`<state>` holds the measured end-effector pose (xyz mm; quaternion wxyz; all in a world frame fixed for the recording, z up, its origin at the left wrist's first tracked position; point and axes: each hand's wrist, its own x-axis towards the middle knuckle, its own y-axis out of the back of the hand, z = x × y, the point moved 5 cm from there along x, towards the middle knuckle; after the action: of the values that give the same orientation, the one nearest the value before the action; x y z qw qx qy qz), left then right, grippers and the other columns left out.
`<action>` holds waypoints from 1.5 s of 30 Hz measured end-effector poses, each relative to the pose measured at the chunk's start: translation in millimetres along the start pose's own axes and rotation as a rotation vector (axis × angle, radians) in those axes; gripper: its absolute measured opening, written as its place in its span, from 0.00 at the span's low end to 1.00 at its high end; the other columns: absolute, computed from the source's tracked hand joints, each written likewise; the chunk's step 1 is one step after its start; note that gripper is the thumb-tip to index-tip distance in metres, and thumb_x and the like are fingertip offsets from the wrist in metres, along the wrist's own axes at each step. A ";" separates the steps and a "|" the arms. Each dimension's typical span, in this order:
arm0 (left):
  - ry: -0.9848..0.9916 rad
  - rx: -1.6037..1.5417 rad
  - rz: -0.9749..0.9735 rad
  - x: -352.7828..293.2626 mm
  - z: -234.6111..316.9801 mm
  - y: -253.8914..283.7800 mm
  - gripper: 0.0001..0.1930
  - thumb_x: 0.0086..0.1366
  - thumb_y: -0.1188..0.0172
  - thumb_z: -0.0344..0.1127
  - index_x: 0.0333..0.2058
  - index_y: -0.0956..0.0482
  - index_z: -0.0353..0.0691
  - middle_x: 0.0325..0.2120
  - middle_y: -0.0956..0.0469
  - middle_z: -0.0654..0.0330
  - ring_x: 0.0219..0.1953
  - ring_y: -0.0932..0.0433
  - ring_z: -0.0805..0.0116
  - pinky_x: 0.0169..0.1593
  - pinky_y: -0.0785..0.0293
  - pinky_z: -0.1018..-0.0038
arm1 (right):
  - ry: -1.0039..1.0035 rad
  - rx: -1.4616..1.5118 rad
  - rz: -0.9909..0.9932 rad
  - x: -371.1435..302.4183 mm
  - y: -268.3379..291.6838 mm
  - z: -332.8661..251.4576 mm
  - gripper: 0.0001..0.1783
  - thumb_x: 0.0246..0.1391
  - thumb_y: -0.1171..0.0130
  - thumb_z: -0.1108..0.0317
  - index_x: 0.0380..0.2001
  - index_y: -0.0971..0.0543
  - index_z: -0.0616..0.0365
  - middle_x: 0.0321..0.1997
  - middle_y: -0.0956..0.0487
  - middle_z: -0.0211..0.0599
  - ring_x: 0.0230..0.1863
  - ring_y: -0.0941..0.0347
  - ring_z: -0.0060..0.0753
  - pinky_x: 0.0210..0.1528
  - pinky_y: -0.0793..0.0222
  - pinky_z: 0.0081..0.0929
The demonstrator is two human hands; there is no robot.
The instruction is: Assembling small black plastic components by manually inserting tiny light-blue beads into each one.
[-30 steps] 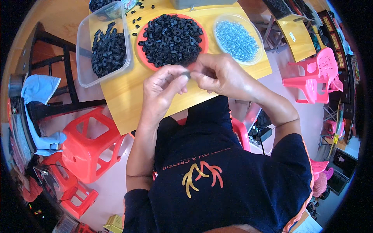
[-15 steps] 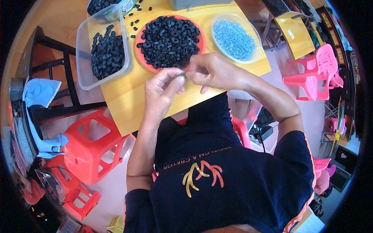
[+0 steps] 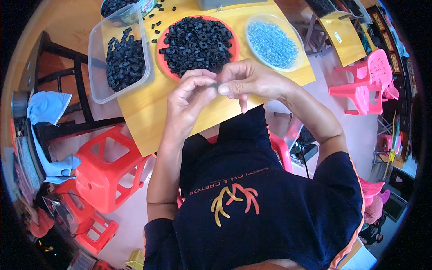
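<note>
**Small black part pinched between both hands**

Small black part [image 3: 215, 85] sits pinched between the fingertips of the left hand [image 3: 191, 96] and right hand [image 3: 247, 81], over the yellow worktop [image 3: 148, 117], just near the red plate [image 3: 164, 38] heaped with black rings [image 3: 198, 42].

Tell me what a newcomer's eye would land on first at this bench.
Probably the red plate heaped with black rings at the top of the yellow table. Just below it, the left hand and right hand meet fingertip to fingertip, pinching a small dark piece. A clear tub of black parts sits left, a bowl of blue bits right.
</note>
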<state>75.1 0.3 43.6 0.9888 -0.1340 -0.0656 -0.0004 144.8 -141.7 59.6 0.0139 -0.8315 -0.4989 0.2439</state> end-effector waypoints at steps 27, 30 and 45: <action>0.076 -0.512 0.120 1.3 -32.0 4.6 0.08 0.66 0.44 0.29 0.43 0.25 0.36 0.38 0.21 0.57 0.38 0.22 0.70 0.44 0.26 0.72 | 0.321 -0.347 0.366 -2.6 12.7 -16.7 0.09 0.55 0.37 0.70 0.38 0.20 0.62 0.37 0.19 0.31 0.39 0.24 0.21 0.41 0.27 0.19; 0.068 -0.442 0.103 0.0 -31.0 2.9 0.08 0.66 0.43 0.29 0.43 0.25 0.35 0.35 0.21 0.57 0.36 0.23 0.71 0.42 0.27 0.74 | 0.247 -0.270 0.271 -3.4 3.9 -19.5 0.08 0.55 0.37 0.70 0.36 0.21 0.63 0.36 0.19 0.31 0.39 0.24 0.21 0.40 0.27 0.20; 0.006 -0.252 0.134 -2.3 -25.8 0.5 0.09 0.67 0.46 0.28 0.44 0.26 0.35 0.47 0.24 0.50 0.43 0.22 0.66 0.47 0.25 0.70 | 0.388 -1.157 0.437 -1.4 -2.3 -29.8 0.08 0.50 0.39 0.71 0.35 0.22 0.63 0.29 0.20 0.41 0.31 0.22 0.32 0.35 0.27 0.29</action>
<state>76.2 -6.1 18.5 0.9621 -0.2613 -0.0532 0.0571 154.9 -135.1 87.0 -0.3965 -0.8160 -0.3573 -0.2220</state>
